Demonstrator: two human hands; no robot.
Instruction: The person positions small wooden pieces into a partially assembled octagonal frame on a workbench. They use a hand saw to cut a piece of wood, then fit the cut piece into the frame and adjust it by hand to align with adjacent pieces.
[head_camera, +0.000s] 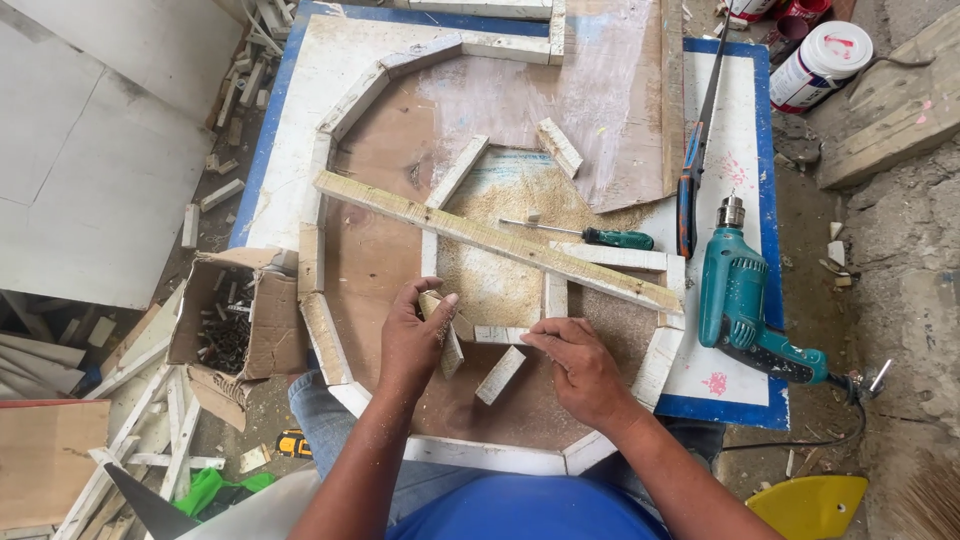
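The left hand (413, 335) holds a short wood block (445, 335). The block is small and painted white, with a bare wood end. Its long side runs from up near the thumb down and a bit to the right, toward the person. The fingers are closed around its top part, and the lower end sticks out below the hand and rests on the board.

The right hand (578, 362) lies flat, palm down, fingers together. It holds nothing. Its fingertips (535, 340) touch the end of a short white strip (503, 334) that lies sideways between the two hands. Just below that, a second loose white block (500, 375) lies slanted, beside the right hand's thumb.

Everything sits on a brown plywood board (375, 255) on a table with a blue edge (765, 150). White wood pieces make a ring (325, 340) around the board. A long bare wood slat (495, 240) lies slanted across the middle, above both hands, from upper left to lower right. Sawdust (510, 205) is piled under it. A green-handled screwdriver (590, 236) lies on the sawdust.

To the right lie a hand saw (695, 150) and a teal electric drill (735, 295), well apart from the hands. A cardboard box of screws (235, 325) sits at the left, near the left hand. A white can (820, 62) stands on the ground at the top right. Wood scraps (150, 450) lie on the floor at the lower left.
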